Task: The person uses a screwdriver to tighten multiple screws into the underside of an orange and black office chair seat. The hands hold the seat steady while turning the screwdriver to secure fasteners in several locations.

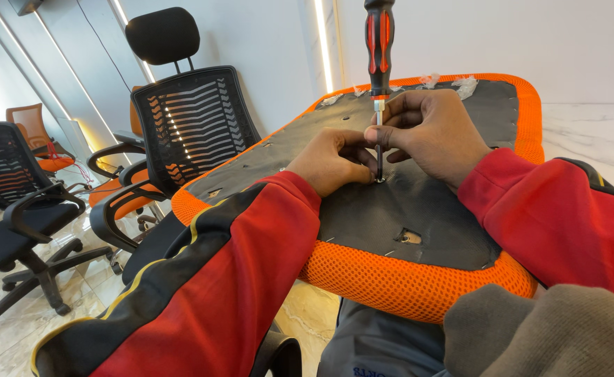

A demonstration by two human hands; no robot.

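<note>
My right hand (432, 132) pinches the screwdriver (379, 84) shaft, left hand (331, 160) steadying its tip upright over the seat cushion (418, 209) hole

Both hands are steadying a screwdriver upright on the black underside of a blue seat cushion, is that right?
Not quite: the seat cushion has orange mesh, not blue. The head view shows it. The rest holds: the left hand and right hand steady the screwdriver upright on the black underside.

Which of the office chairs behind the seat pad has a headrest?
The black mesh-backed chair nearest the orange seat pad; a black headrest tops it. The black chair and orange chair at far left have none.
</note>
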